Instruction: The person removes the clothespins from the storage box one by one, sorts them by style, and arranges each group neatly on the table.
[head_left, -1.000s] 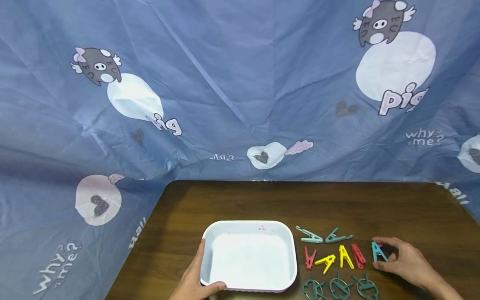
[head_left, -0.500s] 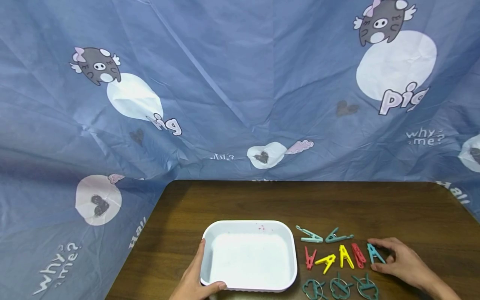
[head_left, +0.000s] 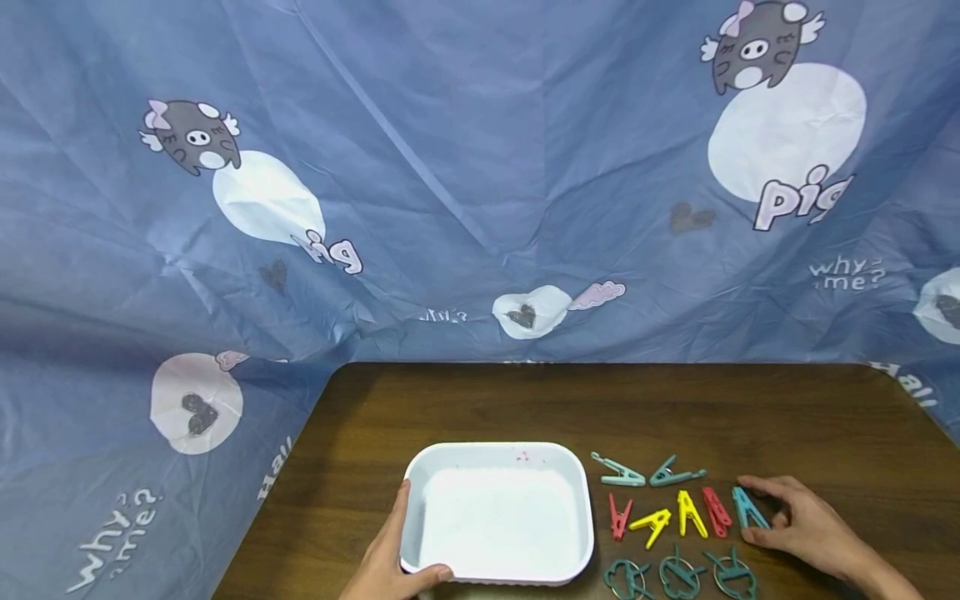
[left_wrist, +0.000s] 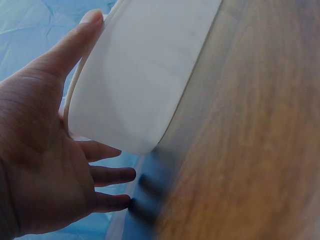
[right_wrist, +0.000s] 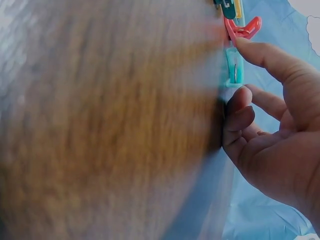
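A white rectangular tray (head_left: 495, 517) sits on the table, its inside bare apart from small reddish marks on the far wall. My left hand (head_left: 390, 554) holds its near left corner, thumb along the near side and fingers along the left side. In the left wrist view the lower fingers (left_wrist: 112, 175) stretch out straight below the tray. On the right, my right hand (head_left: 806, 525) has a blue clothespin (head_left: 750, 509) between thumb and fingertips, at the end of a row of clothespins. The right wrist view shows this blue clothespin (right_wrist: 235, 67) between the thumb and a finger.
Left of the blue clothespin lie red (head_left: 717, 512) and yellow clothespins (head_left: 692, 514). Two pale green clips (head_left: 622, 472) lie behind them. Several dark green cloud-shaped clips (head_left: 681, 577) lie in front. A blue patterned cloth (head_left: 450, 167) hangs behind the wooden table (head_left: 600, 408).
My right hand has shifted slightly left along with the blue clothespin, bringing it nearer the red one. The left hand and the tray have stayed where they were.
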